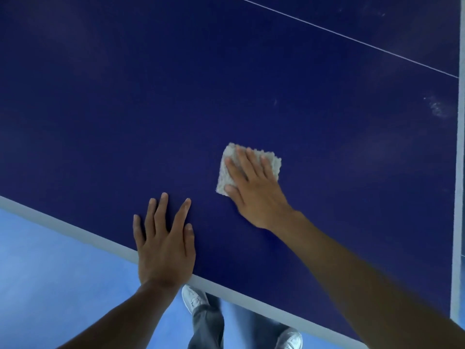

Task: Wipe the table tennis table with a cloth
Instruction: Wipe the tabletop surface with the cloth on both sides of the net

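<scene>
The right hand (254, 187) lay flat, fingers straight, pressing the folded grey cloth (223, 177) onto the blue tabletop (125, 109). The left hand (164, 245) rested flat at the near edge. Held only by pressure, the cloth might slip free, and the pale smudges (439, 108) far right looked easy to miss.

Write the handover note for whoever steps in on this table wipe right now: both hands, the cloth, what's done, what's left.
Left hand: flat with fingers spread, resting on the table near its white near edge, holding nothing.
Right hand: straight fingers pressing the cloth flat onto the blue surface, ahead of and to the right of the left hand.
Done: how much has been wiped cannot be told; the area around the cloth shows no obvious marks.
Left: whitish smudges near the right sideline and a small mark beyond the cloth need wiping, and probably the far surface too.
</scene>
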